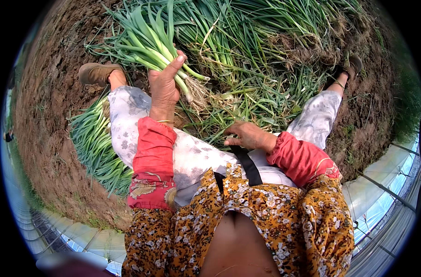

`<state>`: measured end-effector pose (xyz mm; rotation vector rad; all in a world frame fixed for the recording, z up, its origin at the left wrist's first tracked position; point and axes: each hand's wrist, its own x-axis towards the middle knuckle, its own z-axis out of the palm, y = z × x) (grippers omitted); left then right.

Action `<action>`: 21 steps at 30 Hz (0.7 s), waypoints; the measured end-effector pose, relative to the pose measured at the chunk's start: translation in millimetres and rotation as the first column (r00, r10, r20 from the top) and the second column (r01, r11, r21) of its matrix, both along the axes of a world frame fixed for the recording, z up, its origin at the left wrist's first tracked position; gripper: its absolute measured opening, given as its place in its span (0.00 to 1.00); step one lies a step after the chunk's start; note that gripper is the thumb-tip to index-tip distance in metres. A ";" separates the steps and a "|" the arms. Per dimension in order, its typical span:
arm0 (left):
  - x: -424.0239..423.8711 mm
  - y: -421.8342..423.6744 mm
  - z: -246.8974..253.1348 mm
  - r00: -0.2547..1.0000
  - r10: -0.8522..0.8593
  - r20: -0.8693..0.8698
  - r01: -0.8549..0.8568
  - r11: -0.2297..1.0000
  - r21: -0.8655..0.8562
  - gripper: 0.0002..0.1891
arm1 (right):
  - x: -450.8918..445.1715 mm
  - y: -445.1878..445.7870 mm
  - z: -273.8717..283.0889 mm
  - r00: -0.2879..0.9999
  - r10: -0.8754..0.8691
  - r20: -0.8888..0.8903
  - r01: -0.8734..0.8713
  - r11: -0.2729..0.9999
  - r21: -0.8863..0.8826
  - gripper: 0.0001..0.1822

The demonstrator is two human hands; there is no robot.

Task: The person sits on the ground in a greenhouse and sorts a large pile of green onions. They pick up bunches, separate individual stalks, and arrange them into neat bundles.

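My left hand is closed around a bunch of green onions, raised over my left leg. Their white stems and stringy roots point down to the right, while the green leaves fan toward the upper left. My right hand is held low in front of my lap, its fingers apart and slightly bent, with nothing seen in it. Beneath and beyond it lies a litter of stripped green and yellowed leaves. Part of the held bunch is hidden by my left fingers.
A large heap of green onions with soil-caked roots lies ahead. More onions are laid in a neat pile outside my left leg. Bare brown soil surrounds me. Plastic sheeting on a frame curves behind.
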<state>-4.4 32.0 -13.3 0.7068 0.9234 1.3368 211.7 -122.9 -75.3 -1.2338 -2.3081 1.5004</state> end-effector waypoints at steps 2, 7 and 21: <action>-3.3 -2.7 13.0 0.999 0.043 0.013 -0.044 0.989 0.140 0.19 | 12.9 25.5 -13.5 0.940 -0.338 -0.035 0.338 0.941 0.006 0.24; -0.1 -3.3 -13.9 0.987 0.026 0.160 0.005 0.982 -0.188 0.19 | 76.4 119.8 -113.5 0.479 -0.878 0.008 0.849 0.466 0.248 0.17; 29.9 -25.9 -38.2 0.978 -0.205 -0.038 0.174 0.905 -0.389 0.10 | -0.2 86.0 -11.0 0.680 -0.733 -0.008 0.732 0.678 0.064 0.13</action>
